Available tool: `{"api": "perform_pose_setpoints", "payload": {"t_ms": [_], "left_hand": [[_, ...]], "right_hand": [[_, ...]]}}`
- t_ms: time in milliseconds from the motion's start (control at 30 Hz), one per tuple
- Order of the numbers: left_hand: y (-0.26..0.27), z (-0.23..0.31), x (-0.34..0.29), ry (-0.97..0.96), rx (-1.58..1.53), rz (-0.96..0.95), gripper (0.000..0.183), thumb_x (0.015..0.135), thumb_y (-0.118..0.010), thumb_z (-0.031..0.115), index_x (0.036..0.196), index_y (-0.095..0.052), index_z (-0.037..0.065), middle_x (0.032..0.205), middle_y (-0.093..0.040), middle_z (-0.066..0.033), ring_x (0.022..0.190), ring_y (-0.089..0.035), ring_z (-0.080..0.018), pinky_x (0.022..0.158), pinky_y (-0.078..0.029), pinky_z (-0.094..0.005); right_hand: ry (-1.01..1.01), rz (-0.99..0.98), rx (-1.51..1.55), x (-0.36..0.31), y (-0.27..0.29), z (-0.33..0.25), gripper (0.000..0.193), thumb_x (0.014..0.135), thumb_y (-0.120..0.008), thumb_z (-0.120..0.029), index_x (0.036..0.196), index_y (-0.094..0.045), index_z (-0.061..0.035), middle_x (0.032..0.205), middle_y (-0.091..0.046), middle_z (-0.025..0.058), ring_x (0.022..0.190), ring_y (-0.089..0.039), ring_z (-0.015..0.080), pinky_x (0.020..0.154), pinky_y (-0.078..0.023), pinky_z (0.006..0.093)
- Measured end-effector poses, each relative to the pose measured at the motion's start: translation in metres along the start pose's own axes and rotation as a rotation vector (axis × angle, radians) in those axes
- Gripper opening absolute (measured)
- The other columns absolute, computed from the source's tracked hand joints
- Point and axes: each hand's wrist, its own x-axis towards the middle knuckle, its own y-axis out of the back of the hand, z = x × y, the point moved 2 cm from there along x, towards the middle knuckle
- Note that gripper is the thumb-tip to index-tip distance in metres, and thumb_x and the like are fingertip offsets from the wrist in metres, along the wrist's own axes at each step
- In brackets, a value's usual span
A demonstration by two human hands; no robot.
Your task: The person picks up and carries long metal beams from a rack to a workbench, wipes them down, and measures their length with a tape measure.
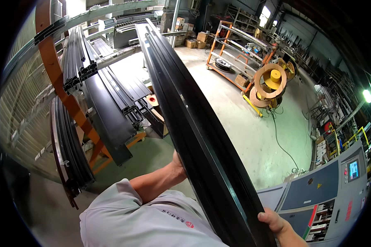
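A long black metal profile [193,127] with lengthwise grooves runs from the lower edge up toward the back, slanting to the left. Its far end lies close to a pale metal frame. My left hand [178,164] is closed on its left edge, about midway along, with most fingers hidden beneath. Closer to me, my right hand [273,220] grips the right edge; the thumb shows on the side and the other fingers are out of sight under the profile.
Left, an orange rack post [57,70] stands among stacked black profiles [74,61]. A wheeled orange trolley [235,53] stands beyond, beside a large spool [272,80]. A cable [278,140] crosses the floor. A grey machine [313,189] with a small screen is at the lower right.
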Motion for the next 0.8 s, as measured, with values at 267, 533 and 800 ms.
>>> {"api": "perform_pose_setpoints", "payload": {"t_ms": [267, 533, 800], "left_hand": [[0.009, -0.045, 0.066, 0.167, -0.039, 0.089, 0.031, 0.100, -0.060, 0.026, 0.111, -0.076, 0.002, 0.110, -0.076, -0.0184, 0.090, -0.077, -0.0333, 0.078, -0.065, -0.0510], [0.057, -0.075, 0.192, 0.295, 0.057, 0.346, 0.037, 0.100, -0.058, 0.035, 0.110, -0.076, 0.004, 0.104, -0.077, -0.0164, 0.087, -0.076, -0.0322, 0.077, -0.064, -0.0502], [0.154, -0.091, 0.381, 0.548, 0.139, 0.585, 0.052, 0.098, -0.049, 0.048, 0.117, -0.072, 0.005, 0.110, -0.074, -0.0173, 0.095, -0.073, -0.0343, 0.086, -0.062, -0.0540]], "right_hand": [[0.140, 0.151, 0.087, -0.018, 0.017, 0.006, 0.093, 0.086, -0.079, -0.044, 0.154, -0.037, 0.0041, 0.138, -0.060, 0.0133, 0.123, -0.060, 0.0230, 0.106, -0.048, 0.0361], [0.139, 0.337, 0.238, 0.001, 0.085, 0.005, 0.087, 0.089, -0.076, -0.038, 0.153, -0.038, 0.0065, 0.140, -0.059, 0.0141, 0.128, -0.056, 0.0230, 0.109, -0.045, 0.0359], [0.183, 0.543, 0.369, 0.055, 0.179, -0.056, 0.076, 0.094, -0.071, -0.037, 0.149, -0.045, 0.0084, 0.137, -0.061, 0.0132, 0.124, -0.057, 0.0212, 0.106, -0.045, 0.0350]]}}
